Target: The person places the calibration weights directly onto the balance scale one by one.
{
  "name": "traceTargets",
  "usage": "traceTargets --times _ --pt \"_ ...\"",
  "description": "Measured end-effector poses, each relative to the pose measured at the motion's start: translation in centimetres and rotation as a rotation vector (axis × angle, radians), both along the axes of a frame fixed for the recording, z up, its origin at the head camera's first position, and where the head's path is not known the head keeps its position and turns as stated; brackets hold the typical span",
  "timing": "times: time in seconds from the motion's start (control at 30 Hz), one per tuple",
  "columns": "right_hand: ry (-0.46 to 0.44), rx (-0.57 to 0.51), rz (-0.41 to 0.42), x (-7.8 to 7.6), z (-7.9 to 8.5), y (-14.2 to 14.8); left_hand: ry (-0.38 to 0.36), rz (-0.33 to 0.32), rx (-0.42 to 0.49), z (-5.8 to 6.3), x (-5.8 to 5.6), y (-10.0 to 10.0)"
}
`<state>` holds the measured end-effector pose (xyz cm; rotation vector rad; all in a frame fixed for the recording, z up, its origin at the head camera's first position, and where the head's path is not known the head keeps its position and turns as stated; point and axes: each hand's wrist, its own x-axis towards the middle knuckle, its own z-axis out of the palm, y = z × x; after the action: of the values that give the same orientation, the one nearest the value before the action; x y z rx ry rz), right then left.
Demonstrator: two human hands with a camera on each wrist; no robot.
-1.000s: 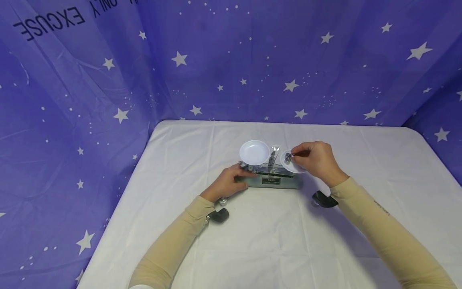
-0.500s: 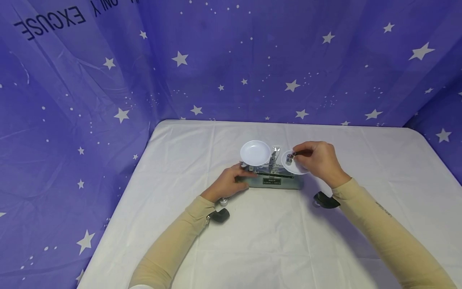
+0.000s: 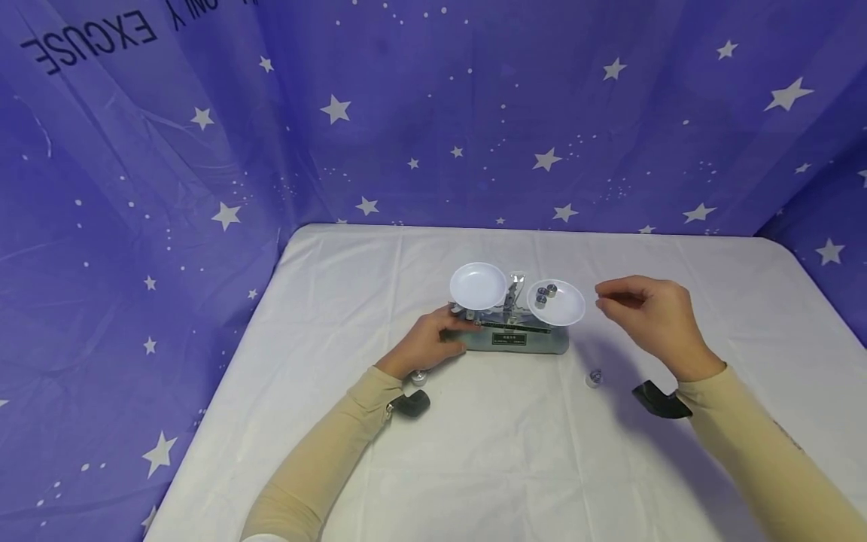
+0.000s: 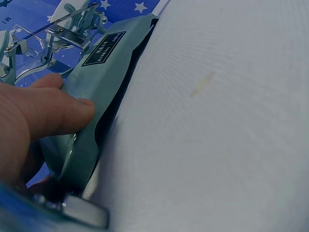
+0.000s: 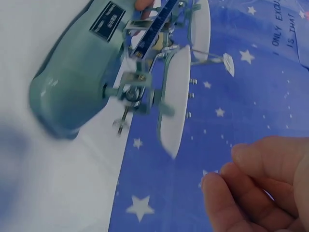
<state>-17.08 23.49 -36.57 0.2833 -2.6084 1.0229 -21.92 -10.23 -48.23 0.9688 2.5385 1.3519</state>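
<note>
A green balance scale (image 3: 509,341) stands on the white table, with a bare left pan (image 3: 478,285) and a lower right pan (image 3: 565,305). Three small metal weights (image 3: 541,299) sit together toward the left side of that right pan. My left hand (image 3: 427,342) grips the left end of the base; in the left wrist view its thumb (image 4: 72,113) lies along the green front. To the right of the scale, my right hand (image 3: 653,316) hovers with loosely bent fingers and nothing between them. In the right wrist view those fingertips (image 5: 212,181) are apart from the pan (image 5: 176,106).
One more metal weight (image 3: 594,379) stands on the tablecloth right of the base, and another (image 3: 419,379) is beside my left wrist. A black wrist camera (image 3: 662,400) hangs at each sleeve. A blue star-printed curtain (image 3: 433,113) surrounds the table.
My right hand has let go of a small weight in the right pan and moved away to the right, uncovering the pan and a weight on the table. My left hand has stayed put.
</note>
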Motion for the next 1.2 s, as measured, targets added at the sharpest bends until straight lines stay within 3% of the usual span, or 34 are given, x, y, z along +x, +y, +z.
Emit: traceTargets --times 0.2,0.6,0.83,1.2 --pt "-0.031 0.029 -0.048 1.9 -1.1 2.7 0.011 0.004 -0.009 0.0 -0.1 0.0" --pt "-0.104 0.037 -0.001 4.0 -5.8 5.1 0.013 0.008 -0.009 -0.3 -0.2 -0.2" --pt "-0.142 0.039 0.065 4.2 -7.6 4.7 0.02 0.01 -0.016 -0.2 -0.2 -0.2" --pt "-0.143 0.083 0.124 4.0 -9.0 4.3 0.003 0.0 -0.014 -0.3 -0.3 0.0"
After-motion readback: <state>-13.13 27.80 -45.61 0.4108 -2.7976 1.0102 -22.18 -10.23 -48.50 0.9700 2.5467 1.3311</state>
